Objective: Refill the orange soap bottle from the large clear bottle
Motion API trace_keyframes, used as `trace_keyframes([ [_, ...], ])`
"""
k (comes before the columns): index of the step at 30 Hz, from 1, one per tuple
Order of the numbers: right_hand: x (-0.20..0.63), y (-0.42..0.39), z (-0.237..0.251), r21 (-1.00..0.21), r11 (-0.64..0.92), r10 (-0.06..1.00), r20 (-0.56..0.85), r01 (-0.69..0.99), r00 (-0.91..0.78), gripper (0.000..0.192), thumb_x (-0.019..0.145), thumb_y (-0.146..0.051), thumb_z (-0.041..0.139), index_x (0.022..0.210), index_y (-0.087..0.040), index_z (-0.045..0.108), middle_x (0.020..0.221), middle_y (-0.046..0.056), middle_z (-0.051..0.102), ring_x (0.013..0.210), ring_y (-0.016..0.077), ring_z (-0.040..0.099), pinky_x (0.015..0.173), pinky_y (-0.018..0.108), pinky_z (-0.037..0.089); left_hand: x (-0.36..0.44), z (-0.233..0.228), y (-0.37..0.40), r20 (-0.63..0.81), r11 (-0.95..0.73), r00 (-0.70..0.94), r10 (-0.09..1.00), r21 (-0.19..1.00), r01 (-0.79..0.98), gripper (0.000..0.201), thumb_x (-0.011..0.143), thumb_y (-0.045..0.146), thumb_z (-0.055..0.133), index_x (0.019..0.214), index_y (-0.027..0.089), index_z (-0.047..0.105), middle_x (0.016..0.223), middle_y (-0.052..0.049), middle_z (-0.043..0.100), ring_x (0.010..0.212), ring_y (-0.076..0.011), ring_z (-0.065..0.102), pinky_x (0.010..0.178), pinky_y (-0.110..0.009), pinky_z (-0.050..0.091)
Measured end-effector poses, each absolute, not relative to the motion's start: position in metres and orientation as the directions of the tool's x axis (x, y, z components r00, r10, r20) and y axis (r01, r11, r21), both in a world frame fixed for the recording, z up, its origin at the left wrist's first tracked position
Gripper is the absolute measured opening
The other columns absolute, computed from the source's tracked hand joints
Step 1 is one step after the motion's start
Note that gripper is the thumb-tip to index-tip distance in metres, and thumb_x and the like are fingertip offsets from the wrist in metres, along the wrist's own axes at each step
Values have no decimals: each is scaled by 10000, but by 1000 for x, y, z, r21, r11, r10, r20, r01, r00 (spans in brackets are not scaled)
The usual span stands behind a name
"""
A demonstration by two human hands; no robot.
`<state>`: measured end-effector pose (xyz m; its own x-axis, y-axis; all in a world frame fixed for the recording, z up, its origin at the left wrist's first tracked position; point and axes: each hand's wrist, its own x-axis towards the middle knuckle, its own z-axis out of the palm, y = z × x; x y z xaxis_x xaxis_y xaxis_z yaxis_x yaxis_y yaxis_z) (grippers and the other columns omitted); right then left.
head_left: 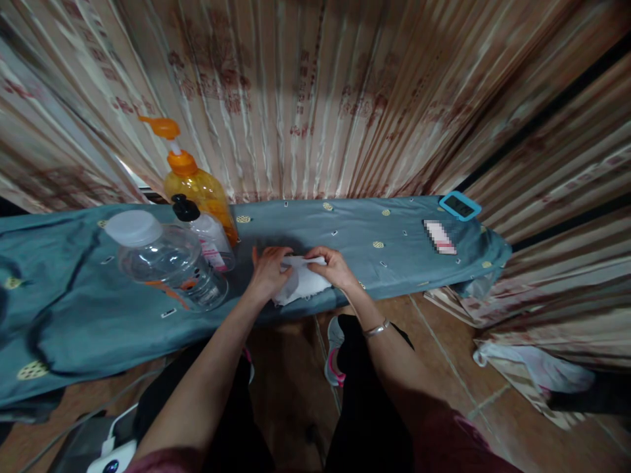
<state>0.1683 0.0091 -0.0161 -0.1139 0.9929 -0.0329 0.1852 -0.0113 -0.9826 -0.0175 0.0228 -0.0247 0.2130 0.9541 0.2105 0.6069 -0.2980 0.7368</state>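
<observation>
A small white cloth (306, 281) with a ragged near edge lies at the front edge of the narrow covered table, between my two hands. My left hand (270, 269) grips its left side, thumb on top and fingers at the far edge. On the other side, my right hand (331, 266) pinches the far right corner between thumb and fingers. Left of my hands stand a large clear bottle with a white cap (167, 263), a smaller clear pump bottle with a black top (213, 242), and an orange pump bottle (200, 190).
A blue-green cloth with a pineapple print (355, 223) covers the table. At its right end are a blue-framed digital timer (460, 206) and a blurred-out pinkish item (440, 238). Pleated curtains (296, 98) hang behind. A dark cord (54, 282) lies at the left.
</observation>
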Motion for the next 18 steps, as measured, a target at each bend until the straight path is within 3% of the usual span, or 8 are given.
trace_keyframes([
  [2, 175, 11, -17, -994, -49, 996, -57, 102, -75, 202, 725, -13, 684, 893, -118, 646, 842, -7, 635, 690, 113, 545, 672, 257, 434, -22, -24, 25, 204, -284, 199, 959, 752, 595, 243, 648, 178, 657, 869, 240, 737, 965, -102, 752, 1032, -363, 645, 1106, -611, 292],
  [5, 181, 11, -17, -990, -134, 989, -132, -38, -65, 348, 710, -29, 712, 1034, -123, 628, 855, -7, 645, 664, 107, 560, 627, 241, 448, -28, -22, 27, 180, -234, 155, 971, 834, 500, 154, 636, 192, 676, 767, 245, 739, 843, -66, 739, 847, -286, 665, 935, -441, 477],
  [8, 182, 7, -13, -961, -240, 967, -225, -140, -118, 374, 703, -58, 756, 1055, -118, 646, 821, -11, 662, 637, 96, 576, 615, 228, 461, -29, -18, 26, 122, -130, 47, 991, 940, 314, 125, 620, 225, 700, 739, 227, 739, 773, -34, 719, 713, -220, 636, 750, -330, 495],
  [11, 180, 2, -8, -922, -339, 935, -307, -189, -178, 222, 709, -90, 780, 904, -100, 675, 736, -8, 669, 585, 89, 582, 554, 203, 450, -25, -13, 25, 38, -39, 13, 999, 996, 82, 158, 576, 253, 741, 726, 203, 733, 697, -3, 693, 643, -175, 592, 645, -273, 445],
  [14, 177, -1, -4, -896, -363, 930, -333, -255, -153, 110, 760, -103, 744, 802, -107, 642, 654, -29, 641, 504, 75, 549, 493, 187, 434, -19, -9, 24, -50, 42, -38, 998, 980, -193, 296, 511, 254, 806, 788, 186, 727, 689, 24, 676, 599, -131, 562, 599, -241, 420],
  [18, 177, 0, 0, -884, -334, 939, -342, -326, -35, 51, 848, -145, 665, 871, -108, 637, 663, -21, 631, 539, 90, 584, 519, 205, 481, -12, -9, 19, -210, 169, -14, 978, 825, -540, 391, 486, 274, 861, 822, 160, 697, 710, 29, 673, 647, -113, 608, 644, -227, 473],
])
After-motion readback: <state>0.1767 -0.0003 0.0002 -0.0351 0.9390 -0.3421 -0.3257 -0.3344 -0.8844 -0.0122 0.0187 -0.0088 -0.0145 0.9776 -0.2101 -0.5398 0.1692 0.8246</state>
